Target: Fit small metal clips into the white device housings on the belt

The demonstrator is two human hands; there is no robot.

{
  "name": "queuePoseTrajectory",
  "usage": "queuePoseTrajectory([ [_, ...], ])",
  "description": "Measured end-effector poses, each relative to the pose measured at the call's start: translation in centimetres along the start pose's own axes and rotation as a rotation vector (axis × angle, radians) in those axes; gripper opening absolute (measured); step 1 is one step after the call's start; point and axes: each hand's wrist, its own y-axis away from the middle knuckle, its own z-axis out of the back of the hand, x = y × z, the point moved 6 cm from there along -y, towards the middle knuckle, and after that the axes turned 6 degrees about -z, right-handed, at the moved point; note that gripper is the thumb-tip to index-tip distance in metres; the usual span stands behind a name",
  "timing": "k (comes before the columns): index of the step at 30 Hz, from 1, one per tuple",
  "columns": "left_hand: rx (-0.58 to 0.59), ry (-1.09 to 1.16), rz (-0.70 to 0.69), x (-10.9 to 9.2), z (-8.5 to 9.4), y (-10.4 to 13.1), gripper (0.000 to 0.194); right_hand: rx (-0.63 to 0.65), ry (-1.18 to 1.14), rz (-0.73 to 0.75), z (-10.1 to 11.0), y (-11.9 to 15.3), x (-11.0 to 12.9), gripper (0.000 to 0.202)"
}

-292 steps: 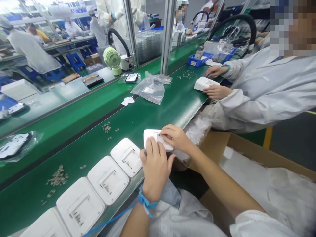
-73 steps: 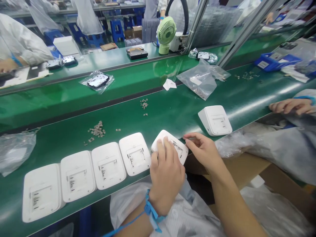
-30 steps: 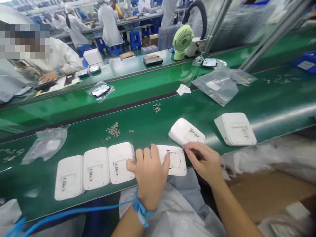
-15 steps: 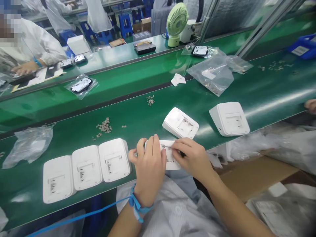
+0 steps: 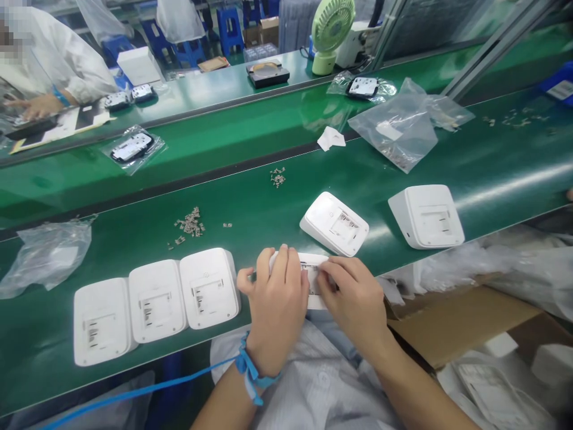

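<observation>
My left hand (image 5: 278,301), with a blue wrist strap (image 5: 250,370), grips a white plastic housing (image 5: 317,302) at the bench's front edge. Its open compartment faces up. My right hand (image 5: 357,295) has thumb and forefinger pinched together at the compartment's right side; whatever they pinch is hidden. To the left, three similar white housings (image 5: 208,289) lie in a row touching one another. Beyond my right hand rests a tilted white housing (image 5: 335,222), and another housing (image 5: 427,216) stands farther right. Small metal clips (image 5: 191,222) lie in a loose pile behind the row.
A second clip pile (image 5: 278,177) lies farther back. Clear plastic bags (image 5: 396,128) lie at back right and left. A green fan (image 5: 332,36) stands on the rear ledge. A co-worker's hand (image 5: 42,107) is at upper left. An open cardboard box (image 5: 461,322) sits below right.
The view has shifted slightly. My left hand still grips the housing, and my right fingers stay at its compartment with a small change in their pose.
</observation>
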Motion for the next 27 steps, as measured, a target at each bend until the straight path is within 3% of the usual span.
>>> queuePoseTrajectory([
  [16, -0.026, -0.032, -0.019, -0.3, 0.2, -0.1, 0.026, -0.067, -0.023, 0.009, 0.6, 0.4, 0.7, 0.018],
  [22, -0.03, -0.037, -0.008, -0.3, 0.2, -0.1, 0.025, -0.125, 0.139, 0.006, 0.7, 0.7, 1.0, 0.017],
  [27, -0.032, -0.037, -0.004, -0.3, 0.3, 0.0, 0.025, -0.14, 0.074, 0.01, 1.0, 0.8, 1.1, 0.014],
])
